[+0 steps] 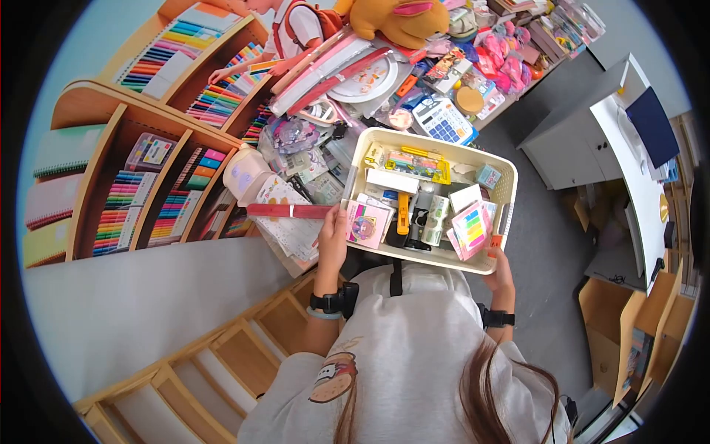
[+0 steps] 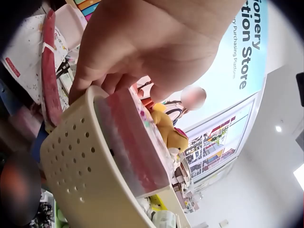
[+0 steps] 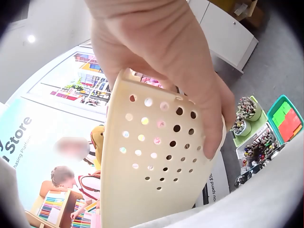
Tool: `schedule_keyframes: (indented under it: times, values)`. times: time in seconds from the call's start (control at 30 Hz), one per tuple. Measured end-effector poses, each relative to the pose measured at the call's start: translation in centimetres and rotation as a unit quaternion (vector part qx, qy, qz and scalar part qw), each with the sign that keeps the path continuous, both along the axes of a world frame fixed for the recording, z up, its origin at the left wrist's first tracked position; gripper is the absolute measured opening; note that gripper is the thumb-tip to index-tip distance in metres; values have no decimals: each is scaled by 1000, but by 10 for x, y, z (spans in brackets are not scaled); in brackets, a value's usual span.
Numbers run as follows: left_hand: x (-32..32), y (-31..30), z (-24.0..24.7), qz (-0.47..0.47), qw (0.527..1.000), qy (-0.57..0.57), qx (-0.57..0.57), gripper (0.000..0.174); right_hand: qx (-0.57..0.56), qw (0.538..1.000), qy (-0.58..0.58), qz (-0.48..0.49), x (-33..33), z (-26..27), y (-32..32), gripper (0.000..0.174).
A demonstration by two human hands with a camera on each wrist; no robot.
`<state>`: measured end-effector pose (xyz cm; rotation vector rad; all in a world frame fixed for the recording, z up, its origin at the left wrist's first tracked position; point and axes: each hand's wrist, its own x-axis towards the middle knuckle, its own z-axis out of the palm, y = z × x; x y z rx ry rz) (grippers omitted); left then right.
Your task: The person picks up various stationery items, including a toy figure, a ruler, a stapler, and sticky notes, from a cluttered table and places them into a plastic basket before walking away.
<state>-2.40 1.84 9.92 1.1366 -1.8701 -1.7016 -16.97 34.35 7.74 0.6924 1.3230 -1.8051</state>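
Observation:
A cream plastic basket (image 1: 506, 194) with perforated ends is held level in front of the person's body. My left hand (image 1: 333, 240) grips its left end, fingers curled over the rim beside a pink boxed item (image 2: 142, 142). At the opposite end my right hand (image 1: 501, 270) holds the rim, with its thumb against the perforated outer wall (image 3: 152, 118). Inside lie a yellow-handled cutter (image 1: 403, 213), a pink cartoon-printed pack (image 1: 364, 223), a pack of coloured index tabs (image 1: 472, 228), a white box (image 1: 390, 180) and a yellow-framed package (image 1: 421, 164).
Behind the basket, a crowded table holds a calculator (image 1: 444, 120), a plush toy (image 1: 396, 21) and packaged goods. A long red strip (image 1: 288, 212) lies left of the basket. A white cabinet (image 1: 566, 144) stands at right, a wooden rack (image 1: 244, 355) at lower left.

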Motion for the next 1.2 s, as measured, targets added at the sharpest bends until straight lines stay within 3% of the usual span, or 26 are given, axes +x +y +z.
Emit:
schedule_keyframes:
  times: [0.13, 0.17, 0.23, 0.3, 0.37, 0.43, 0.5, 0.57, 0.63, 0.77, 0.83, 0.9, 1.03, 1.2]
  values:
    - [-10, -3, 1, 34, 995, 50, 73, 36, -60, 994, 87, 13, 3, -21, 20, 44]
    - [-15, 1, -2, 25, 999, 16, -18, 39, -63, 994, 88, 22, 4, -25, 29, 44]
    - [-26, 10, 27, -4, 999, -40, 13, 43, -62, 994, 95, -7, 8, -24, 45, 47]
    - [-37, 29, 31, -31, 999, 10, -12, 44, -45, 993, 102, -23, 13, -12, 71, 48]
    - [-45, 47, 35, -104, 994, 20, 33, 46, -34, 993, 96, -60, 22, -5, 108, 49]
    - [-51, 70, 11, -130, 990, 35, -45, 48, -14, 991, 88, -96, 34, 12, 137, 50]
    - [-58, 74, 51, -196, 968, 26, 152, 51, 1, 987, 115, -109, 44, 36, 149, 51]
    - [-62, 86, 22, -214, 969, 39, 120, 52, -4, 985, 127, -121, 49, 53, 151, 52]
    - [-66, 85, 24, -229, 967, 20, 113, 51, 25, 983, 130, -129, 54, 66, 146, 53]
    - [-63, 69, 35, -190, 967, -14, 169, 48, 26, 987, 120, -106, 60, 43, 153, 54]
    - [-56, 60, 25, -121, 990, -4, 77, 48, 24, 985, 129, -110, 60, 32, 138, 51]
    - [-44, 44, 33, -89, 989, -24, 113, 47, 2, 985, 143, -97, 57, 25, 114, 52]
    - [-23, 17, 20, -41, 999, -30, 16, 45, -18, 992, 113, -63, 42, 16, 71, 53]
    - [-16, 3, 12, 2, 998, -55, 30, 45, -58, 994, 77, -43, 29, 6, 31, 48]
